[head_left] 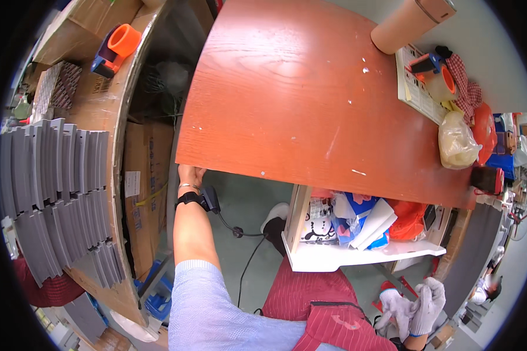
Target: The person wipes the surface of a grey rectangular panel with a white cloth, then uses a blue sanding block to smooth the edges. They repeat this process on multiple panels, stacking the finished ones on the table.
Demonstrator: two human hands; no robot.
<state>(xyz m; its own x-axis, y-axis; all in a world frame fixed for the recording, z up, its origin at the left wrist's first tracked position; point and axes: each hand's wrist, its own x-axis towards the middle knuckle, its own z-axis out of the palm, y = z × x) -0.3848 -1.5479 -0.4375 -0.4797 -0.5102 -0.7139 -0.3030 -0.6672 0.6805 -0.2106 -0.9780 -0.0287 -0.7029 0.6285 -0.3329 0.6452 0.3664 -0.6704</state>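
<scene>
My bare left hand (190, 175) reaches to the near left corner of the wooden desk (310, 117). Its fingers go in under the desktop edge and are mostly hidden. A black strap with a small dark device (210, 200) is round that wrist, and a cable runs down from it. At the lower right, my right hand (428, 305) wears a grey-white knit glove, its fingers closed. A second grey-white glove (396, 312) hangs bunched against it. Between my hands, an open white drawer (357, 259) juts out below the desktop, filled with plastic bags and packets.
Grey curved plastic parts (58, 193) are stacked on a cardboard-covered shelf (108, 126) at left, with an orange tape dispenser (123, 42). A tan cylinder (407, 26), papers (416, 88), another tape dispenser (439, 79) and a plastic bag (457, 140) occupy the desk's right side.
</scene>
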